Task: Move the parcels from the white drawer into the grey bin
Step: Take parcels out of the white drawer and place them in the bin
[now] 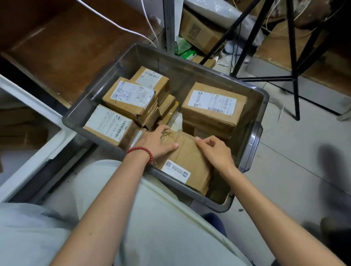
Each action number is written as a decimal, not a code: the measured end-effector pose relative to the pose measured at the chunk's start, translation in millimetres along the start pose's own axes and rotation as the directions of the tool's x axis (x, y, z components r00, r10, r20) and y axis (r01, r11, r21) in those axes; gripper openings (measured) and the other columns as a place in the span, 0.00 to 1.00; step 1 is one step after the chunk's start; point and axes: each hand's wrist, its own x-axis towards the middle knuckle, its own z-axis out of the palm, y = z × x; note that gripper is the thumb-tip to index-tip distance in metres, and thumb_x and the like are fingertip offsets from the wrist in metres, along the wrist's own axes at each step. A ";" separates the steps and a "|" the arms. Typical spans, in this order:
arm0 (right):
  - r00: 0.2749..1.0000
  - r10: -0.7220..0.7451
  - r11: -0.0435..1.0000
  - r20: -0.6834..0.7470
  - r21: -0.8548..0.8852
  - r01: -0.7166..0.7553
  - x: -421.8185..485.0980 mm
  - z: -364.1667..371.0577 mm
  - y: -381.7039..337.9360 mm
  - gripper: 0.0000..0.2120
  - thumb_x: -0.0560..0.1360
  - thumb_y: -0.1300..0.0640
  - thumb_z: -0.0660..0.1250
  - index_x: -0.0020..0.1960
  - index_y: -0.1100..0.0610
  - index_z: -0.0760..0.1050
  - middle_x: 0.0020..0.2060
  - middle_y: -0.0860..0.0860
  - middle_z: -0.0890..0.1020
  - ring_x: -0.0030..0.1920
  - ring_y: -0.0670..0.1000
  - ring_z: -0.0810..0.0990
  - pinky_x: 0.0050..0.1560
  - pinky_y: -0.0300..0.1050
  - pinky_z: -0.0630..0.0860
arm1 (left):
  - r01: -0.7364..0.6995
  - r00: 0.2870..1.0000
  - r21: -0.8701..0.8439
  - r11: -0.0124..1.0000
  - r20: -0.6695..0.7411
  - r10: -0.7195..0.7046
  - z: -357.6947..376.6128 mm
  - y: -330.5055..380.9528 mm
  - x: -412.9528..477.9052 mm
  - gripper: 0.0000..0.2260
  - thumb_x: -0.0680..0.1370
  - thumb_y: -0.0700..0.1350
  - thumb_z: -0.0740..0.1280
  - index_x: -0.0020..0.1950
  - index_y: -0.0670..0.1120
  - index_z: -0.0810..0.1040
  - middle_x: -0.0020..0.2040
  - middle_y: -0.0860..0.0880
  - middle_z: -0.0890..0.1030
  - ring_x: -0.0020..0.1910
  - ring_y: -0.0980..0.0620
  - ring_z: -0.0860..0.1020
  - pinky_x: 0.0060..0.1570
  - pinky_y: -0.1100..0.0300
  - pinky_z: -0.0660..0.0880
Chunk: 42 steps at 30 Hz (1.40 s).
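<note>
Two-handedly holds the parcel (pixel 187 153) in the grey bin (pixel 256 147), lower centre, with left hand (pixel 157 143) and right hand (pixel 216 152) curled on opposite edges, long axis toward lower right. Next likely leftward: white drawer (pixel 35 110), nearer left hand.

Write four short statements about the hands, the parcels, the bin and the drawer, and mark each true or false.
1. The left hand and the right hand both hold one brown parcel in the grey bin. True.
2. Nothing else lies in the grey bin. False: several labelled parcels are already in it.
3. The red bracelet is on the right wrist. False: it is on the left wrist.
4. The white drawer stands to the left of the grey bin. True.
</note>
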 end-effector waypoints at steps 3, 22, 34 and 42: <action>1.000 -0.006 0.991 -0.004 -0.132 0.006 0.7 -2.4 -1.7 0.17 0.76 0.37 0.62 0.55 0.48 0.77 0.52 0.47 0.81 0.52 0.49 0.79 0.56 0.50 0.76 | -0.003 0.996 0.011 1.000 0.085 0.002 10.3 6.5 4.1 0.30 0.72 0.60 0.69 0.69 0.55 0.62 0.65 0.43 0.72 0.60 0.43 0.73 0.59 0.51 0.72; 0.975 -0.209 0.870 0.073 -0.441 0.219 11.7 1.8 -22.2 0.22 0.77 0.40 0.62 0.66 0.50 0.72 0.59 0.50 0.80 0.55 0.50 0.80 0.53 0.47 0.78 | -0.058 0.924 0.434 0.899 -0.317 0.213 -8.6 -2.1 -15.4 0.29 0.74 0.69 0.56 0.71 0.58 0.66 0.65 0.51 0.75 0.66 0.47 0.70 0.63 0.45 0.62; 0.748 -0.524 0.491 0.408 -0.574 0.656 -15.8 113.9 -122.5 0.25 0.76 0.38 0.61 0.69 0.48 0.70 0.60 0.49 0.79 0.55 0.51 0.79 0.52 0.49 0.79 | 0.290 0.685 0.207 0.935 -0.726 -0.052 -59.7 -95.3 -109.0 0.25 0.74 0.66 0.59 0.67 0.54 0.72 0.64 0.52 0.76 0.64 0.48 0.72 0.61 0.47 0.64; 0.501 -0.620 0.137 0.604 -0.545 0.827 -47.4 209.0 -163.5 0.23 0.77 0.40 0.60 0.67 0.50 0.72 0.61 0.52 0.77 0.61 0.56 0.74 0.57 0.51 0.72 | 0.566 0.489 -0.037 0.823 -0.789 -0.372 -66.5 -210.5 -197.2 0.21 0.76 0.60 0.61 0.65 0.53 0.72 0.61 0.47 0.77 0.60 0.42 0.72 0.55 0.49 0.66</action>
